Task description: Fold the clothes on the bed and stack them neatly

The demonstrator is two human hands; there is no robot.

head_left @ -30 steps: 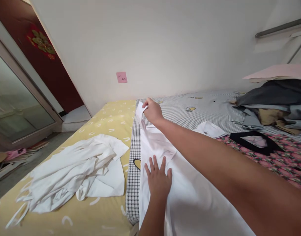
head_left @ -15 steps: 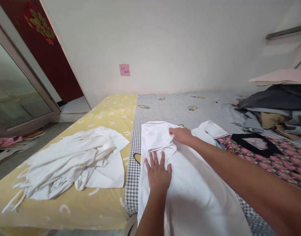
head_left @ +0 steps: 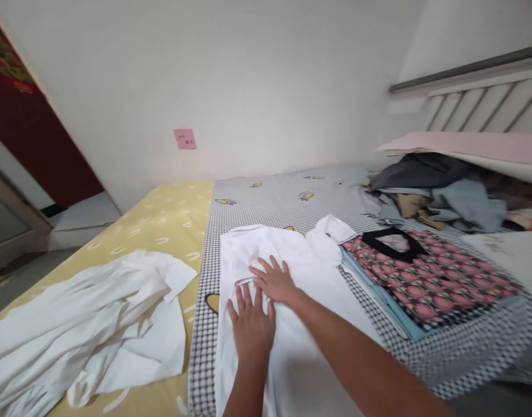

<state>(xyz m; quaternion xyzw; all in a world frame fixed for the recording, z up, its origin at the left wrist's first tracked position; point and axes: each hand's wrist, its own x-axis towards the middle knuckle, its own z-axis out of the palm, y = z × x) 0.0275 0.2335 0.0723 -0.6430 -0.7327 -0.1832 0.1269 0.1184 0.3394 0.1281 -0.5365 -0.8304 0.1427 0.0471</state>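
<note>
A white short-sleeved shirt (head_left: 318, 324) lies spread on the checked bedding, its left side folded inward so that one sleeve lies over the body. My left hand (head_left: 252, 321) rests flat on this folded part, fingers spread, just below the sleeve's hem. Beside it and slightly higher, my right hand (head_left: 274, 281) also presses flat on the cloth with its fingers apart. The other sleeve (head_left: 333, 229) sticks out at the upper right, against a folded garment with a pink floral pattern and black neckline (head_left: 426, 272).
A crumpled white garment (head_left: 118, 324) covers part of the yellow sheet (head_left: 170, 211) at left. Under the floral garment are light blue folded clothes (head_left: 379, 292). Farther right, a heap of dark and grey clothes (head_left: 435, 179) sits below a pink sheet-like item (head_left: 474, 147).
My right hand has let go of the pinched sleeve fabric and now lies flat beside my left hand. The view has turned to the right, showing more of the floral stack.
</note>
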